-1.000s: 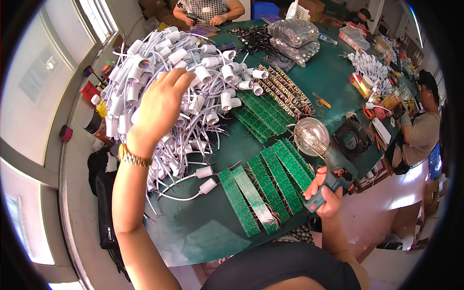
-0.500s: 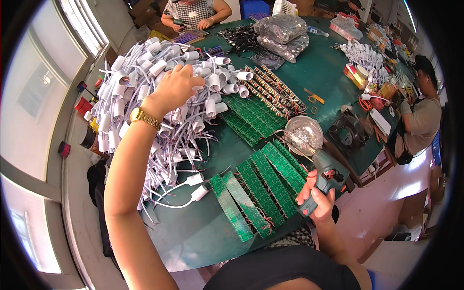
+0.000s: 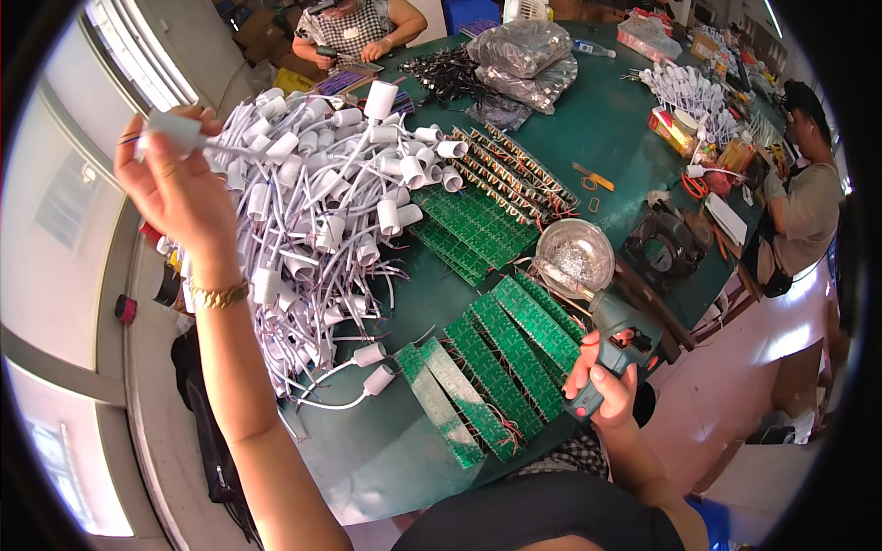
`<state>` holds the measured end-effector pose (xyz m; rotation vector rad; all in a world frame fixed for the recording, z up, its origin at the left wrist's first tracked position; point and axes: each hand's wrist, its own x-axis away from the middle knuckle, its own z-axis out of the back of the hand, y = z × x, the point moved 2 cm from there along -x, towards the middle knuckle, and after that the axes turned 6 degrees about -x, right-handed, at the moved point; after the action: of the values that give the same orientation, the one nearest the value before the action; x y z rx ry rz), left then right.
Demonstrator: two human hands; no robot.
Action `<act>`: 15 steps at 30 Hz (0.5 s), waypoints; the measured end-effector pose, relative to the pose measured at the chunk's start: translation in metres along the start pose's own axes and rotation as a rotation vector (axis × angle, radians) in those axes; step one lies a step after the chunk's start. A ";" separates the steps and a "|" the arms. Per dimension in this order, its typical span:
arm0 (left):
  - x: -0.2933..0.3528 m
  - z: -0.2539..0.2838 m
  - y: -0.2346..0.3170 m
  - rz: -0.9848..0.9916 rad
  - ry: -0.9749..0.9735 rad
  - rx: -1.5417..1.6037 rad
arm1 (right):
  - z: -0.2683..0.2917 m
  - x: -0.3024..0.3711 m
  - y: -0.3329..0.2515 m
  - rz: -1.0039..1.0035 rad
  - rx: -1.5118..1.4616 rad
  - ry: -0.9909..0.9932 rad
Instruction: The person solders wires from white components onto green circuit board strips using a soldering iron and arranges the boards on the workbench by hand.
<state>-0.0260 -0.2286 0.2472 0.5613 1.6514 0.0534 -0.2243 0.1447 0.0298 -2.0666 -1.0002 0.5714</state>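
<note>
Raised at the upper left, my left hand [image 3: 188, 207] grips a white lamp-holder-like cylinder [image 3: 176, 135], whose cable runs back toward the pile. That large pile of white cylinders with cables [image 3: 331, 197] lies just right of the hand. In my right hand [image 3: 611, 390] is a teal pistol-shaped soldering gun [image 3: 623, 332], with its tip pointing over a round metal bowl [image 3: 602, 246]. Green circuit board strips [image 3: 505, 372] with thin wires lie side by side left of that hand. Two white cylinders with cables [image 3: 375, 369] rest between the strips and the pile.
More green boards [image 3: 473, 230] and strips with metal contacts [image 3: 514, 174] lie behind. A black fan [image 3: 663, 246], an orange-handled tool [image 3: 595, 176] and grey plastic bags [image 3: 528, 60] are farther off. Co-workers sit at the far side [image 3: 354, 32] and the right [image 3: 804, 197].
My left hand has lifted from the pile and swung up and left, now with a white cylinder in it. My right hand with the soldering gun has barely moved.
</note>
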 end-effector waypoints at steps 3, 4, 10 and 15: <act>0.019 0.035 0.067 0.192 -0.268 0.101 | -0.002 0.000 -0.002 0.033 -0.008 -0.006; 0.037 0.038 0.078 0.291 -0.417 0.150 | 0.000 -0.001 0.000 0.020 0.011 0.006; 0.170 0.041 0.114 0.614 -1.180 -0.316 | -0.014 -0.006 0.004 -0.015 0.039 -0.039; 0.251 0.052 0.106 0.228 -1.128 -0.787 | -0.026 0.002 0.002 -0.208 0.173 -0.125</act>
<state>0.0443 -0.0533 0.0439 0.0899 0.3802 0.4465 -0.2049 0.1340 0.0440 -1.7673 -1.1789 0.6603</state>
